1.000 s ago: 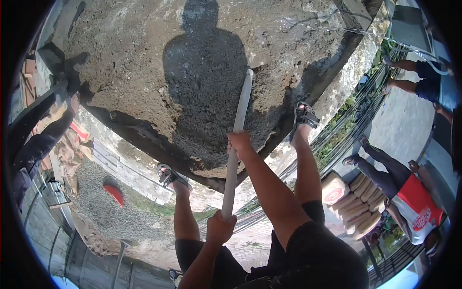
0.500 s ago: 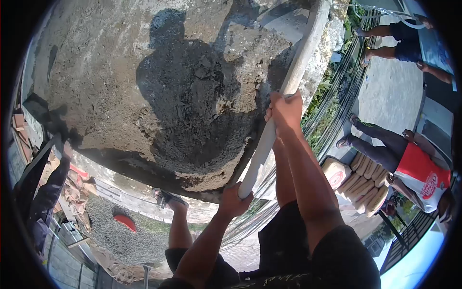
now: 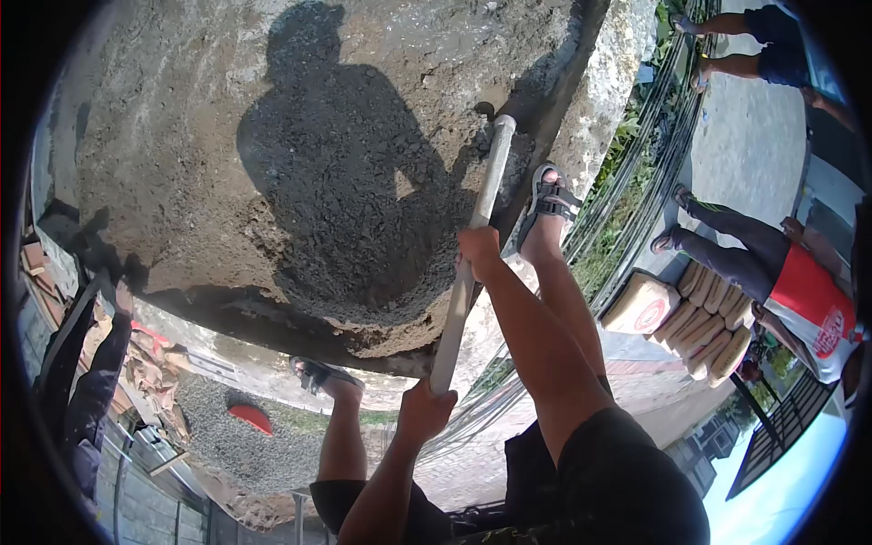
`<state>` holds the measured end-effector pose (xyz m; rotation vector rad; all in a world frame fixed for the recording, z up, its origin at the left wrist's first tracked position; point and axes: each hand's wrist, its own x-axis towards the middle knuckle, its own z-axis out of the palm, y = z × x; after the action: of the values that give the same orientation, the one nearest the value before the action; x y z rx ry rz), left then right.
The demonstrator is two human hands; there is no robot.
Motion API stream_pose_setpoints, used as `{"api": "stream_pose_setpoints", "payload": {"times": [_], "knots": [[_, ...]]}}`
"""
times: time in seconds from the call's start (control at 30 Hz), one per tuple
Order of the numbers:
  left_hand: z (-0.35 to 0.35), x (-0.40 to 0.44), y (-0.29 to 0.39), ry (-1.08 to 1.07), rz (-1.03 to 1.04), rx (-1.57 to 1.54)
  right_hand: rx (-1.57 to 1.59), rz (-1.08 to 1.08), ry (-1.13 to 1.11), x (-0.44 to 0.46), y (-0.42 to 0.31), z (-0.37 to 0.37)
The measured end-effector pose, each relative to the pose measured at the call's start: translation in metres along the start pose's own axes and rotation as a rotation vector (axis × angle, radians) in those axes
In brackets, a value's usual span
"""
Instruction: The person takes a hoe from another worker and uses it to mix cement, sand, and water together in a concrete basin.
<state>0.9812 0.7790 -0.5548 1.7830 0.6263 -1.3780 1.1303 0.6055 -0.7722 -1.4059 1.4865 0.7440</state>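
Note:
A long-handled tool, seemingly a hoe (image 3: pixel 460 304), slants up across a bed of wet grey cement mix (image 3: pixel 345 245). My left hand (image 3: pixel 427 413) is wrapped round the lower end of its handle. Higher up the same handle, my right hand (image 3: pixel 479 250) is closed too. At the far end a dark curved neck shows by the handle tip; the blade is not clearly visible. My shadow falls over the mix. My sandalled feet (image 3: pixel 549 195) stand on either side of the handle, along the edge of the bed.
Stacked cement bags (image 3: pixel 640 304) lie to the right, near a person in a red and white shirt (image 3: pixel 808 291). Another person's legs (image 3: pixel 727 65) show at upper right. Cables (image 3: pixel 627 200) run beside the ledge (image 3: pixel 595 100). Gravel (image 3: pixel 227 445) and a person at left (image 3: pixel 86 372) are below.
The tool has come down and left towards me, its far end now over the mix's right edge. Both hands moved with it. My right foot has come into view.

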Motion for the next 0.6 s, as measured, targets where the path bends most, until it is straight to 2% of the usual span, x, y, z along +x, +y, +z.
{"api": "stream_pose_setpoints", "payload": {"times": [0.07, 0.17, 0.3, 0.37, 0.43, 0.5, 0.57, 0.6], "knots": [[-0.008, -0.020, 0.000, -0.043, -0.100, 0.063, 0.064, 0.054, -0.118, -0.015, 0.017, 0.001], [-0.032, -0.048, 0.022, -0.105, -0.177, 0.050, 0.126, 0.122, -0.176, -0.039, 0.021, -0.004], [-0.072, -0.107, 0.026, -0.109, -0.208, 0.064, 0.168, 0.118, -0.231, -0.089, 0.030, 0.002], [-0.075, -0.147, -0.021, -0.124, 0.085, 0.263, 0.203, 0.163, -0.215, -0.154, 0.032, 0.004], [-0.089, -0.190, -0.040, -0.072, -0.050, 0.155, 0.236, 0.160, -0.239, -0.212, 0.044, 0.012], [-0.091, -0.218, -0.081, -0.012, -0.061, 0.131, 0.291, 0.181, -0.285, -0.251, 0.073, 0.023], [-0.085, -0.233, -0.120, 0.055, -0.070, 0.114, 0.293, 0.096, -0.296, -0.294, 0.070, 0.028], [-0.075, -0.232, -0.140, 0.115, 0.063, 0.055, 0.278, 0.095, -0.309, -0.307, 0.063, 0.027]]}}
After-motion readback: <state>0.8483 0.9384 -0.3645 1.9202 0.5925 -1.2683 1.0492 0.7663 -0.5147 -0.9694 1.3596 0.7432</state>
